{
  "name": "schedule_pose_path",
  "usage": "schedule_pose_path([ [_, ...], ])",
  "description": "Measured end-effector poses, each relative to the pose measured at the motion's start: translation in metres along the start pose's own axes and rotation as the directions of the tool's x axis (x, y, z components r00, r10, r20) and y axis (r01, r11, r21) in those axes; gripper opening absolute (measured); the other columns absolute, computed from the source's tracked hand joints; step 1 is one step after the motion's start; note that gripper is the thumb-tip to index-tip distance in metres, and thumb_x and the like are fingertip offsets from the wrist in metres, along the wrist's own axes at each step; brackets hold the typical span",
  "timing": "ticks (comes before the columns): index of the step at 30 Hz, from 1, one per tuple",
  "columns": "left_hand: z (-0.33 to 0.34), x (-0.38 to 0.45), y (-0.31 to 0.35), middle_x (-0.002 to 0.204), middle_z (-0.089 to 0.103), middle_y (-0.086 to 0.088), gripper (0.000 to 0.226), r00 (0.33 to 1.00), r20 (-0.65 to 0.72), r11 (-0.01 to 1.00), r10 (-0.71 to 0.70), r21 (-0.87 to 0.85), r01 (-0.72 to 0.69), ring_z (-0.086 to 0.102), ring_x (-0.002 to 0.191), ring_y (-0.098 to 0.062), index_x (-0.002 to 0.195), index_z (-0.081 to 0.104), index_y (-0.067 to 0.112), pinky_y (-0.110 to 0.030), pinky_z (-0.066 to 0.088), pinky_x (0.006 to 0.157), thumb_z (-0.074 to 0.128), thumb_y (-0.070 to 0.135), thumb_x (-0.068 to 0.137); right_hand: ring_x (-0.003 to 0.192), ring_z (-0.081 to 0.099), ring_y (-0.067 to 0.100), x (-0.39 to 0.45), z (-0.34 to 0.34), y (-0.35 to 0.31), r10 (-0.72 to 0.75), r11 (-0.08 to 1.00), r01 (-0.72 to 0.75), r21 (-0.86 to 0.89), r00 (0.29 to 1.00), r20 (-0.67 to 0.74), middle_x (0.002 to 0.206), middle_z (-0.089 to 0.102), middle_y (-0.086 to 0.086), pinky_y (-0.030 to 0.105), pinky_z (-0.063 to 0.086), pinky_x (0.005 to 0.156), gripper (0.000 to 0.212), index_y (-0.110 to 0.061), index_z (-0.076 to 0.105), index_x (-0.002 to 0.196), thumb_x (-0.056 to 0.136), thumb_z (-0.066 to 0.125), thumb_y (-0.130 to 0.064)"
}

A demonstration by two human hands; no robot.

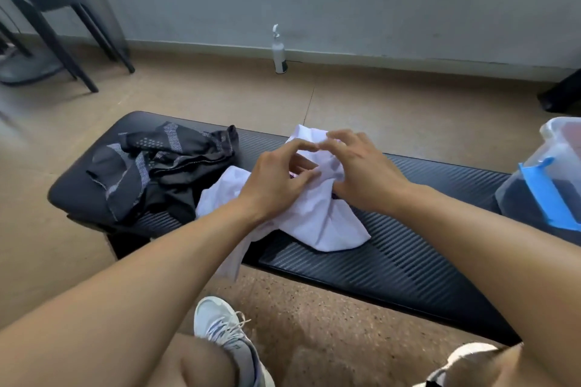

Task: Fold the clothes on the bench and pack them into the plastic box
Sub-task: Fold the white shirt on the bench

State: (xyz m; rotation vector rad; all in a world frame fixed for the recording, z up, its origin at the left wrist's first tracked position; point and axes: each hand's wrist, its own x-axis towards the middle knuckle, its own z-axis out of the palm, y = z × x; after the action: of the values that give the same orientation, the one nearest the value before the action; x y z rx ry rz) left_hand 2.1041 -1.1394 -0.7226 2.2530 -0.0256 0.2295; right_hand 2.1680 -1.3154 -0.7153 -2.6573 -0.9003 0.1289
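A crumpled white garment (317, 223) lies in the middle of the black bench (393, 254), one corner hanging over the near edge. My left hand (276, 176) and my right hand (358, 166) are both on top of it, fingers curled, pinching the white cloth between fingertips and thumbs. A dark grey patterned garment (157, 163) lies bunched on the bench's left end, untouched. The clear plastic box (534, 185) with a blue latch (547, 195) stands at the bench's right end, dark cloth showing inside.
A white pump bottle (279, 52) stands on the floor by the wall. A black stool (59, 22) is at the far left. My knees and white shoes (226, 333) are close to the bench's near edge.
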Motion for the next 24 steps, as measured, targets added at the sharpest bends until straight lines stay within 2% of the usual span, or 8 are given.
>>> schedule_pose_path([
  [3, -0.004, 0.006, -0.003, 0.108, 0.073, 0.011, 0.031, 0.998, -0.054, 0.999, 0.037, 0.023, -0.036, 0.067, 0.099, 0.001, 0.122, 0.063, 0.022, -0.026, 0.055, 0.088, 0.067, 0.020, 0.092, 0.123, 0.045, 0.023, -0.001, -0.009, 0.014, 0.069, 0.993, -0.062, -0.101, 0.996, 0.065, 0.131, 0.056, -0.004, 0.036, 0.041, 0.083, 0.035, -0.028, 0.061, 0.116, 0.089, 0.048, -0.011],
  [7, -0.018, 0.007, -0.008, 0.129, 0.061, 0.015, 0.048, 0.995, 0.102, 0.968, 0.018, 0.248, -0.043, 0.054, 0.118, -0.006, 0.128, 0.060, 0.031, -0.029, 0.046, 0.097, 0.076, 0.036, 0.083, 0.095, 0.056, 0.030, -0.007, -0.017, 0.030, 0.364, 0.930, -0.368, -0.013, 0.924, -0.119, 0.106, 0.063, 0.003, 0.036, 0.038, 0.073, 0.030, -0.025, 0.057, 0.105, 0.085, 0.042, -0.008],
  [12, -0.014, 0.011, -0.011, 0.098, 0.066, 0.017, 0.020, 0.982, 0.160, 0.894, -0.100, 0.449, 0.018, 0.062, 0.098, -0.012, 0.101, 0.069, 0.033, -0.032, 0.050, 0.083, 0.072, 0.040, 0.083, 0.092, 0.060, 0.032, -0.014, -0.028, 0.039, 0.526, 0.842, -0.532, -0.087, 0.847, -0.078, 0.103, 0.068, 0.005, 0.034, 0.045, 0.076, 0.027, -0.024, 0.067, 0.089, 0.082, 0.047, -0.007],
  [16, -0.011, 0.013, -0.007, 0.088, 0.068, 0.014, 0.009, 0.988, 0.142, 0.939, -0.068, 0.343, 0.015, 0.064, 0.088, -0.014, 0.090, 0.068, 0.028, -0.035, 0.052, 0.079, 0.067, 0.037, 0.090, 0.109, 0.055, 0.025, -0.013, -0.035, 0.031, 0.380, 0.915, -0.394, -0.091, 0.914, -0.141, 0.113, 0.069, -0.003, 0.034, 0.042, 0.090, 0.034, -0.028, 0.076, 0.089, 0.084, 0.050, -0.007],
  [18, -0.012, 0.012, -0.004, 0.086, 0.068, 0.012, 0.009, 0.992, 0.124, 0.976, -0.001, 0.215, -0.026, 0.064, 0.085, -0.015, 0.090, 0.063, 0.026, -0.037, 0.053, 0.079, 0.062, 0.033, 0.096, 0.117, 0.053, 0.017, -0.011, -0.033, 0.026, 0.239, 0.971, -0.237, 0.029, 0.969, -0.063, 0.125, 0.063, -0.010, 0.035, 0.044, 0.098, 0.036, -0.033, 0.068, 0.114, 0.089, 0.055, -0.010],
  [21, -0.016, 0.011, 0.005, 0.081, 0.068, 0.005, 0.010, 0.998, 0.062, 1.000, 0.026, 0.014, -0.027, 0.062, 0.076, -0.015, 0.093, 0.056, 0.023, -0.029, 0.048, 0.074, 0.056, 0.029, 0.101, 0.100, 0.063, 0.009, -0.012, -0.024, 0.020, 0.112, 0.971, -0.122, 0.205, 0.992, 0.063, 0.119, 0.062, -0.015, 0.039, 0.055, 0.089, 0.053, -0.037, 0.047, 0.140, 0.091, 0.068, -0.033],
  [23, -0.019, 0.009, 0.012, 0.077, 0.069, 0.000, 0.010, 0.998, 0.059, 0.996, 0.017, -0.089, -0.011, 0.061, 0.069, -0.012, 0.095, 0.057, 0.018, -0.018, 0.045, 0.068, 0.057, 0.026, 0.101, 0.086, 0.062, 0.007, -0.011, -0.020, 0.018, 0.079, 0.980, -0.090, 0.175, 0.995, 0.068, 0.101, 0.062, -0.018, 0.036, 0.054, 0.079, 0.050, -0.040, 0.052, 0.135, 0.089, 0.070, -0.047],
  [24, -0.019, 0.008, 0.015, 0.079, 0.070, -0.006, 0.012, 0.998, 0.070, 0.988, -0.005, -0.156, 0.015, 0.062, 0.068, -0.015, 0.097, 0.059, 0.014, -0.016, 0.046, 0.067, 0.058, 0.025, 0.101, 0.078, 0.059, 0.007, -0.010, -0.020, 0.017, 0.065, 0.986, -0.070, 0.151, 0.997, 0.039, 0.088, 0.061, -0.017, 0.035, 0.052, 0.073, 0.035, -0.039, 0.060, 0.121, 0.089, 0.069, -0.049],
])
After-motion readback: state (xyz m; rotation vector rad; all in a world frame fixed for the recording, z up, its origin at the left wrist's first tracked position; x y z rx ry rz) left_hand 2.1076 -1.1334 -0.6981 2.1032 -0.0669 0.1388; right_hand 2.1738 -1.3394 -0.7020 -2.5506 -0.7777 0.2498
